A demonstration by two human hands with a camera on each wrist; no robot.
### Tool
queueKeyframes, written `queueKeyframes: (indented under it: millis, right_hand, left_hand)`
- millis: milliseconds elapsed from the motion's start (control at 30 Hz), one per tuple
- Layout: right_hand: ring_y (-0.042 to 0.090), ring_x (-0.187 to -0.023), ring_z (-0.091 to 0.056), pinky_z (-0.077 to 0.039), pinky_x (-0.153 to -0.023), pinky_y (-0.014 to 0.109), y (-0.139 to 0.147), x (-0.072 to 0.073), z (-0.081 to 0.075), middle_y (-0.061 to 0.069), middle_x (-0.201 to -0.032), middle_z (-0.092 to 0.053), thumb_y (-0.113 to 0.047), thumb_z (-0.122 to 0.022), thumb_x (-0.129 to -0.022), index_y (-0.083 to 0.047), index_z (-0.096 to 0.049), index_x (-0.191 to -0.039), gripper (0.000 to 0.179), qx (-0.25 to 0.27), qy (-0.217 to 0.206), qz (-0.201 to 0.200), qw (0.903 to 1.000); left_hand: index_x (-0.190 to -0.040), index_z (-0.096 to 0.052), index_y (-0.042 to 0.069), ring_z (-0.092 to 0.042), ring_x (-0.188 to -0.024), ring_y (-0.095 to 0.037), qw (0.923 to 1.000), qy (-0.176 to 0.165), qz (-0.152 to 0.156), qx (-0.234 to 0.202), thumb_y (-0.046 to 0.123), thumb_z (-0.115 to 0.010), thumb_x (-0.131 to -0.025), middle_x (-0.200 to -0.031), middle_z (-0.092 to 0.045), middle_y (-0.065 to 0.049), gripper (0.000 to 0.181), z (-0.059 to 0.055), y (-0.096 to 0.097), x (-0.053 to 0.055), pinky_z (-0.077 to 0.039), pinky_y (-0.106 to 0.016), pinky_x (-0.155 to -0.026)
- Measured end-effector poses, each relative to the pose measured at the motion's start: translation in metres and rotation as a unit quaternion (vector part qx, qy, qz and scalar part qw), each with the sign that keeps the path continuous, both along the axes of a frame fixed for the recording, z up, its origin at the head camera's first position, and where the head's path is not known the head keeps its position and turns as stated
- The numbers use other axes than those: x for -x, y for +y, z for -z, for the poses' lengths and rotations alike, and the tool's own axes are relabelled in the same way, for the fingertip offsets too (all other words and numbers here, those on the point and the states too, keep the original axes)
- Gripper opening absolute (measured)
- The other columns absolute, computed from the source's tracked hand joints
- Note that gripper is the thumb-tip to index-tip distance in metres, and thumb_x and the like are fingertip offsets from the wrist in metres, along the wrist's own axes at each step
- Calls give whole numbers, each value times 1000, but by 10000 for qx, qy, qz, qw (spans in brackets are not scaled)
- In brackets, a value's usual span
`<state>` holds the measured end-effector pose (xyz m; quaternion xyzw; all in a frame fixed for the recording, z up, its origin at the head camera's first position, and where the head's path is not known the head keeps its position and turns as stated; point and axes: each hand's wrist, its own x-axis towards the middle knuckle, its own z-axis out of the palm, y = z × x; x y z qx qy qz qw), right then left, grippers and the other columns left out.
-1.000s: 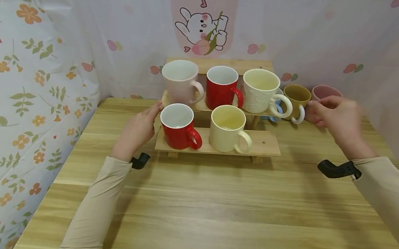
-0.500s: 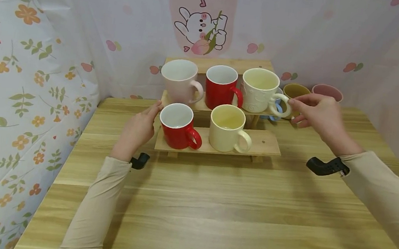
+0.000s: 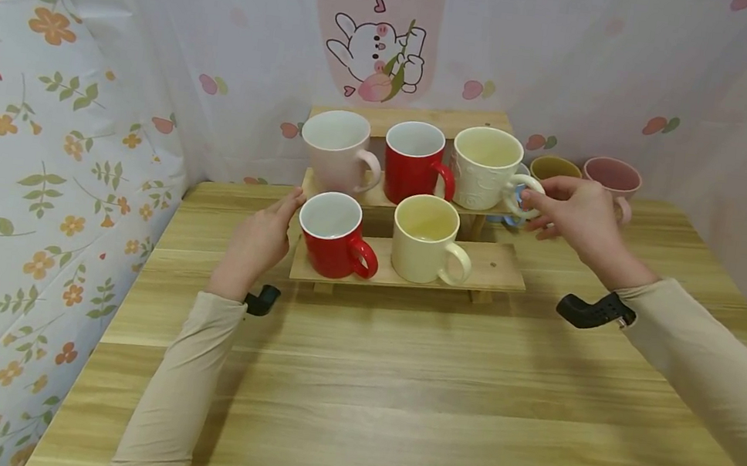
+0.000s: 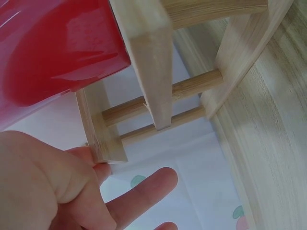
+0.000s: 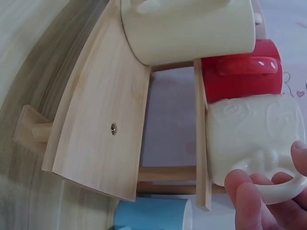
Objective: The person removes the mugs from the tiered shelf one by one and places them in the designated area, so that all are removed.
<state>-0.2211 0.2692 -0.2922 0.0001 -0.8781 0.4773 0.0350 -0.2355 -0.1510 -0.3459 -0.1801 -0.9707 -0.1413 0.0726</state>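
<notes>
A tiered wooden rack (image 3: pixel 498 270) holds several mugs. My left hand (image 3: pixel 258 248) pinches the left end of its middle board (image 4: pixel 103 141), one finger stretched out beside it. My right hand (image 3: pixel 581 216) holds the handle of a cream embossed mug (image 3: pixel 481 176), which stands at the right end of the middle board; in the right wrist view the fingers (image 5: pixel 244 199) are around that handle. Left of it on the same board are a red mug (image 3: pixel 411 168) and a pale pink mug (image 3: pixel 334 154). The lowest board bears another red mug (image 3: pixel 326 243) and a pale yellow mug (image 3: pixel 421 247).
Behind my right hand, on the table (image 3: pixel 394 406), stand a mustard mug (image 3: pixel 552 167), partly hidden, and a pink mug (image 3: pixel 614 175). A blue mug (image 5: pixel 151 213) sits beside the rack. A printed curtain (image 3: pixel 230 29) hangs close behind.
My right hand has moved left, from beside the mustard and pink mugs to the cream mug's handle, and now holds it. The left hand has stayed at the rack.
</notes>
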Motion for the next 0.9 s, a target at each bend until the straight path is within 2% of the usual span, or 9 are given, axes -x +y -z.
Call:
queueKeyframes:
  millis: [167, 400, 667, 900]
  right_hand:
    - [5, -58, -67, -56, -55, 25, -5, 0, 3, -15, -71, -67, -33, -61, -92, 7, -61, -110, 44, 213, 43, 22, 9998]
    - [3, -54, -66, -55, -55, 22, -9, -3, 9, -17, -68, -66, -33, -60, -92, 6, -63, -103, 41, 197, 448, 233, 9985]
    - [1, -54, -66, -55, -55, 21, -4, -10, 14, -20, -67, -64, -30, -60, -93, 8, -64, -106, 40, 317, 712, 386, 9962]
    - [0, -54, -66, -54, -54, 20, 5, -16, 16, -21, -67, -64, -30, -60, -92, 8, -64, -111, 43, 321, 847, 524, 9945]
  left_hand:
    - [-142, -43, 6, -64, -87, -43, 10000, 59, -24, -8, -10, -47, -84, -148, -44, -8, 60, -1, -1, 0, -52, -50, -66]
    - [-143, -43, 10, -65, -90, -43, 10000, -29, -82, 13, -8, -47, -85, -148, -44, -6, 60, -1, 0, -2, -52, -50, -66]
    - [-144, -41, 10, -64, -86, -43, 9998, -178, -124, 5, -8, -45, -85, -150, -41, -5, 61, -1, 1, -1, -52, -49, -65]
    - [-144, -41, 9, -64, -92, -42, 9997, -221, -109, -29, -9, -45, -85, -150, -41, -6, 62, -2, 1, -2, -52, -49, -68]
